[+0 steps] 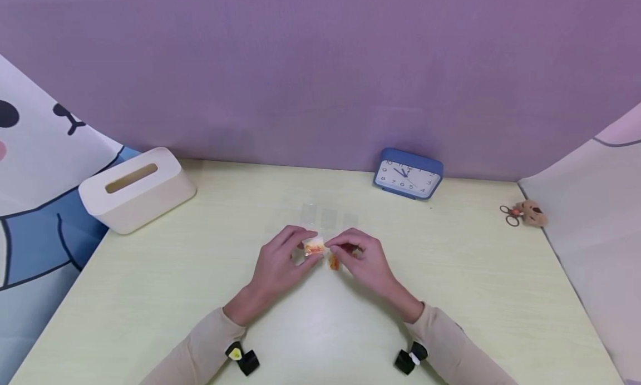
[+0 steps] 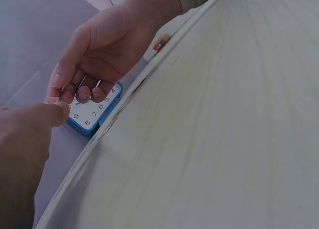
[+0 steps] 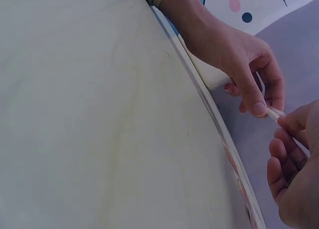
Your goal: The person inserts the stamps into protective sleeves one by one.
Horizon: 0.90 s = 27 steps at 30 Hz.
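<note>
Over the middle of the table my left hand (image 1: 279, 261) holds a small flat piece with white and orange print (image 1: 315, 246) between thumb and fingers. My right hand (image 1: 368, 263) pinches the right edge of the same piece with thumb and forefinger. Seen edge-on in the right wrist view, the white piece (image 3: 273, 114) bridges the fingertips of both hands. A second orange-printed piece (image 1: 334, 262) lies just below, partly covered by my right hand. Three small clear rectangles, one of them the middle rectangle (image 1: 329, 218), lie in a row beyond my hands.
At the back left of the pale table (image 1: 150, 296) stands a white tissue box (image 1: 145, 193). A blue clock (image 1: 408, 174) is at the back, right of centre. Near the right edge lies a brown plush head (image 1: 532, 213) with dark scissor-like loops (image 1: 512, 220). A purple curtain closes off the back.
</note>
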Each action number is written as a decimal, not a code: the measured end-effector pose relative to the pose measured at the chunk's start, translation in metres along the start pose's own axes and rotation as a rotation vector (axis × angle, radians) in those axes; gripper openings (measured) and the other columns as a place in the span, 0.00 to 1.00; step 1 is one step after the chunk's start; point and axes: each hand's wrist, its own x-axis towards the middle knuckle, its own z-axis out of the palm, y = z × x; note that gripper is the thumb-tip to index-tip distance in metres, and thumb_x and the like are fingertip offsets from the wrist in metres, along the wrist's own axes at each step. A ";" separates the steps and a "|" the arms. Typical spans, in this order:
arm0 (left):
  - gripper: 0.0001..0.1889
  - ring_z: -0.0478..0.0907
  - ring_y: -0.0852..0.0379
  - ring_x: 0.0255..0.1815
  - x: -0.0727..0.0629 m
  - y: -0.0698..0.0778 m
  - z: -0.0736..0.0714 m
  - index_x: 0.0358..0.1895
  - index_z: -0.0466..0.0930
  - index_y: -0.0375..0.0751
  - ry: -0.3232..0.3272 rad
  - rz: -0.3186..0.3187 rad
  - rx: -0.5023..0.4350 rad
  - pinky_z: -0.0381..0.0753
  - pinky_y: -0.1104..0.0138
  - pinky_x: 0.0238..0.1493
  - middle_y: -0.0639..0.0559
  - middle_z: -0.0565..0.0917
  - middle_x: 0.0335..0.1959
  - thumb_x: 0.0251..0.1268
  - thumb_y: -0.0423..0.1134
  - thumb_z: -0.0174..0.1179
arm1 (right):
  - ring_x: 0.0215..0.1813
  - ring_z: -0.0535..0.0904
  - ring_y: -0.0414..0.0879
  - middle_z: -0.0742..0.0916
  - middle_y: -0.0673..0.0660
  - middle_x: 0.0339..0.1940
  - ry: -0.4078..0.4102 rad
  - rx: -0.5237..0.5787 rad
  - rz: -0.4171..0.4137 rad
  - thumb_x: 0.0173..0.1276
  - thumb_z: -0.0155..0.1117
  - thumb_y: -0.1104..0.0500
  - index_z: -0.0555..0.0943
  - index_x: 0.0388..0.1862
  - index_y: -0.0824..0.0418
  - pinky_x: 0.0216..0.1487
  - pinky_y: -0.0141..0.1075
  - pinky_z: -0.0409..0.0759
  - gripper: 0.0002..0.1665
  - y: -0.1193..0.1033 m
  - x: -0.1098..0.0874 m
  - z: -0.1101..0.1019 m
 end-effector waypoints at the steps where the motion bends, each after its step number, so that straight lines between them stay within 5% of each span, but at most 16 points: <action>1: 0.26 0.87 0.56 0.36 0.000 0.000 0.000 0.56 0.90 0.41 0.001 0.002 0.002 0.90 0.64 0.38 0.48 0.87 0.50 0.54 0.42 0.89 | 0.37 0.82 0.43 0.92 0.56 0.41 -0.003 0.005 0.003 0.76 0.73 0.70 0.95 0.45 0.62 0.41 0.31 0.83 0.07 0.000 0.000 0.000; 21: 0.26 0.87 0.57 0.37 -0.001 -0.002 0.000 0.55 0.90 0.40 0.008 0.004 -0.001 0.90 0.64 0.38 0.47 0.87 0.50 0.54 0.42 0.89 | 0.38 0.81 0.45 0.90 0.54 0.40 0.036 -0.014 0.040 0.78 0.72 0.68 0.93 0.47 0.63 0.41 0.30 0.81 0.06 -0.001 0.001 0.000; 27: 0.28 0.87 0.57 0.37 0.001 0.000 0.001 0.56 0.90 0.41 0.018 0.049 -0.015 0.89 0.65 0.39 0.49 0.88 0.49 0.51 0.43 0.90 | 0.36 0.79 0.45 0.91 0.54 0.38 0.025 -0.017 0.068 0.75 0.76 0.67 0.94 0.45 0.62 0.38 0.29 0.78 0.04 -0.002 0.002 0.001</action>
